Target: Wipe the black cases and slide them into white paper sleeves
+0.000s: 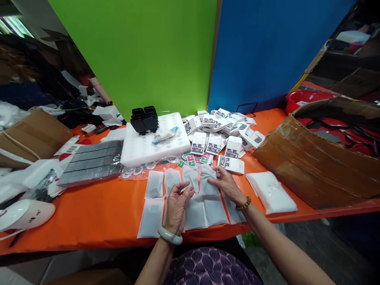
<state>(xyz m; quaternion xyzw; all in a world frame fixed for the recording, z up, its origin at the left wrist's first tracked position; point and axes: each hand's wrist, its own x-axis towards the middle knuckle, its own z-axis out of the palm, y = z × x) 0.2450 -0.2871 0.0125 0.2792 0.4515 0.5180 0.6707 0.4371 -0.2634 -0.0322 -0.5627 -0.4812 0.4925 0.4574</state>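
Observation:
Flat white translucent pouches (151, 213) lie in two rows before me on the orange table, some with a dark flat item showing through. My right hand (228, 185) grips the right edge of an upper-row pouch (208, 180) between thumb and fingers. My left hand (177, 208) has its fingers curled and its thumb close to them, at the lower left of the neighbouring pouch (190, 178). What those left fingers hold, if anything, cannot be made out. Behind the pouches are small printed white boxes (213, 143) and green and pink cards (191, 159).
A white foam block (157, 144) carries black rectangular pieces (144, 119). To its left lies a plastic-wrapped grey stack (92, 163). A white wrapped pack (271, 192) and a large brown carton (320, 158) stand right. A white container (26, 214) sits at left; green and blue panels rise behind.

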